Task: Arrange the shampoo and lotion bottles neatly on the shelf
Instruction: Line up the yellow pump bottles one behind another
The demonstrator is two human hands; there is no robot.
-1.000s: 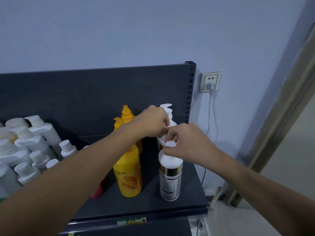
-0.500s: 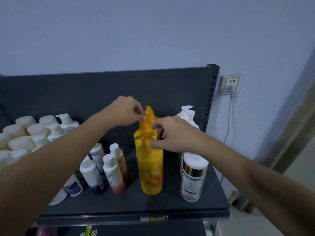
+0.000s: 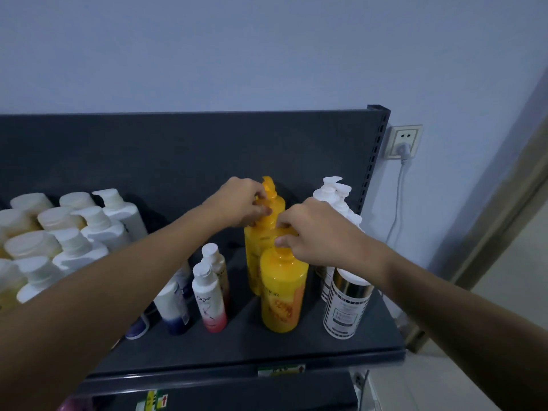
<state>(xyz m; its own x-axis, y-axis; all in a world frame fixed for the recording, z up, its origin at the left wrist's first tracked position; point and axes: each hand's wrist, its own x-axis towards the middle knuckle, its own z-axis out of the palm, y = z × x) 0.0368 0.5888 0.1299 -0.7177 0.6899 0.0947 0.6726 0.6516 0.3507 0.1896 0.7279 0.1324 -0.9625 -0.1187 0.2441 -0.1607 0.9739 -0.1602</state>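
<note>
Two yellow pump bottles stand one behind the other on the dark shelf (image 3: 296, 351). My right hand (image 3: 320, 229) pinches the pump top of the front yellow bottle (image 3: 281, 295). My left hand (image 3: 240, 203) grips the pump of the rear yellow bottle (image 3: 267, 232). To their right stand white pump bottles (image 3: 335, 194) and a white bottle with a gold band (image 3: 347, 307). Left of the yellow pair stand small pink-and-white bottles (image 3: 207, 298) and blue-based ones (image 3: 172, 307).
A crowd of several white and cream bottles (image 3: 68, 232) fills the shelf's left side. The shelf back panel (image 3: 178, 149) rises behind. A wall socket (image 3: 403, 140) with a plug and cable sits to the right, beside a door frame (image 3: 504, 209).
The view shifted left across the shelf. Both hands left the white pump bottles at the right and came onto the pumps of the two yellow bottles.
</note>
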